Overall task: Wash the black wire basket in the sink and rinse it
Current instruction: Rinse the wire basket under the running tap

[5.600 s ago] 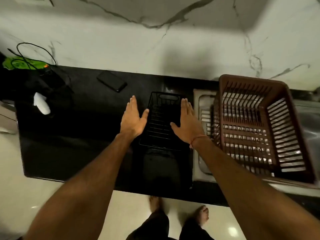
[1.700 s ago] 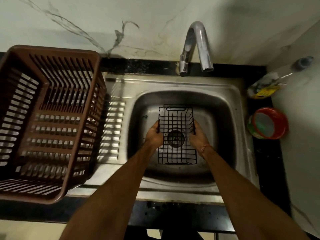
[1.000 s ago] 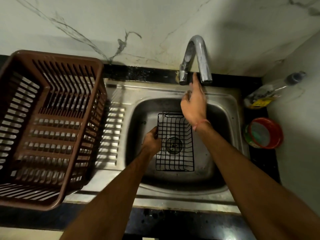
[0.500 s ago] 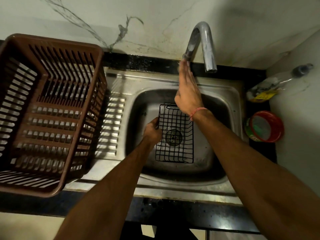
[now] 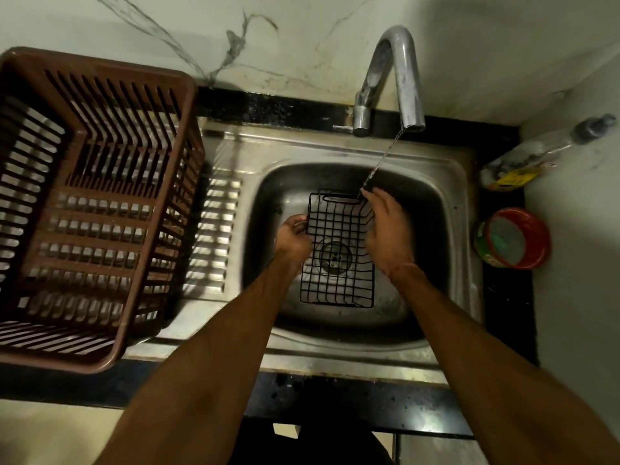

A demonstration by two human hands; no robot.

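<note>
The black wire basket (image 5: pixel 337 250) sits in the steel sink (image 5: pixel 449 229), over the drain. My left hand (image 5: pixel 292 238) grips its left rim. My right hand (image 5: pixel 387 231) lies against the basket's right side with the fingers stretched toward its far corner; whether it grips the wire is unclear. A thin stream of water (image 5: pixel 380 162) runs from the tap (image 5: pixel 399 78) and lands at my right fingertips, at the basket's far right corner.
A large brown plastic crate (image 5: pixel 90 203) stands on the drainboard to the left. On the black counter at the right are a red-rimmed tub (image 5: pixel 513 238) and a lying bottle (image 5: pixel 526 159). A marble wall rises behind the tap.
My right hand has come down from the tap to the basket's right side. Water now runs from the tap. My left hand has kept its hold on the left rim.
</note>
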